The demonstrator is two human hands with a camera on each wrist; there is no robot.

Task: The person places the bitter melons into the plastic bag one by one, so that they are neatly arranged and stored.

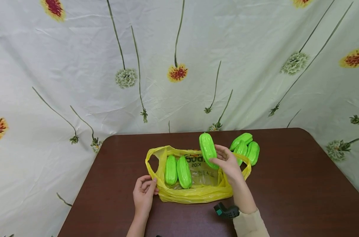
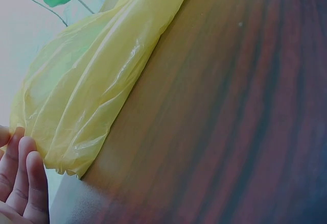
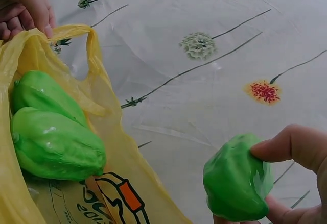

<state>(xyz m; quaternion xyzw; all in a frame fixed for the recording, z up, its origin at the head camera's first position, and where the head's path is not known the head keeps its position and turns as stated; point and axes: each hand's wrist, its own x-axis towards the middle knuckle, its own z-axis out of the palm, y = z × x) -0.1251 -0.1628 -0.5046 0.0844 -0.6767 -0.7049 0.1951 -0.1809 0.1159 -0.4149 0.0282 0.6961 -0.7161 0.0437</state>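
Note:
A yellow plastic bag [image 1: 194, 196] lies on the table with its mouth spread. Inside, on its left side, two glossy green ridged artificial fruits [image 1: 184, 172] lie side by side. At the bag's left edge, my left hand [image 1: 143, 191] pinches the plastic between thumb and fingers, as the left wrist view also shows at the yellow film [image 2: 97, 76]. My right hand [image 1: 229, 163] grips another green fruit [image 1: 207, 148] between thumb and fingers, raised over the right part of the bag. In the right wrist view, the held fruit [image 3: 237, 180] is seen end-on.
Behind the bag's right handle, several more green fruits [image 1: 253, 153] lie in a pile on the dark brown table [image 1: 289, 184]. A floral cloth [image 1: 155, 95] hangs behind the table's far edge. A dark wrist device [image 1: 227, 210] sits by the right sleeve.

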